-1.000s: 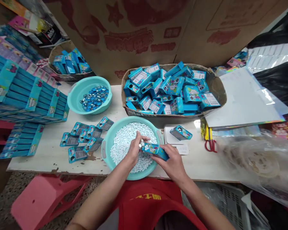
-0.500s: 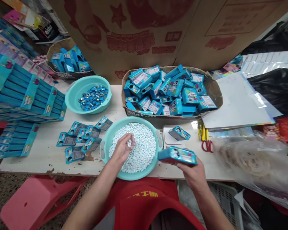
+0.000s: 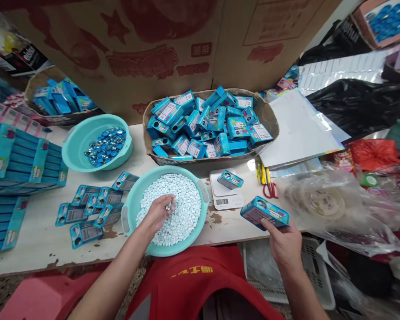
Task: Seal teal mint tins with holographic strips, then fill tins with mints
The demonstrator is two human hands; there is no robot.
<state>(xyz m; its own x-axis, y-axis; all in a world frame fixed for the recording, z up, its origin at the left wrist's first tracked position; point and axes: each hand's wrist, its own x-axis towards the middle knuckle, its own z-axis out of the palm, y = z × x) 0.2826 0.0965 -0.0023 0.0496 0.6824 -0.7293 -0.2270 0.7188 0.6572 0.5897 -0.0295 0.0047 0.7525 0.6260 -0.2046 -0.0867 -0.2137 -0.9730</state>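
Observation:
My left hand (image 3: 158, 214) is over the turquoise basin (image 3: 204, 205), its fingers curled around a few small pale candies. A heap of the same candies (image 3: 182, 218) fills much of that basin. To the right, my right hand (image 3: 286, 243) grips a blue candy tin (image 3: 266, 212) near its right end, tilted above the table's front edge, with its round opening toward the left. Another blue tin (image 3: 230, 179) rests on a small white digital scale (image 3: 232, 202) between the basin and a cardboard tray.
Several blue tins (image 3: 90, 233) lie left of the basin. Behind them stands a second basin (image 3: 70, 151) of blue-silver caps. A cardboard tray (image 3: 146, 144) holds many tins. Scissors (image 3: 270, 189), white sheets (image 3: 293, 129) and clear plastic (image 3: 363, 218) occupy the right side; stacked display boxes (image 3: 18, 164) the left.
The view has turned rightward. My right hand has moved the tin away from the basin to the right, and the scale's display now shows. My left hand stays over the candies.

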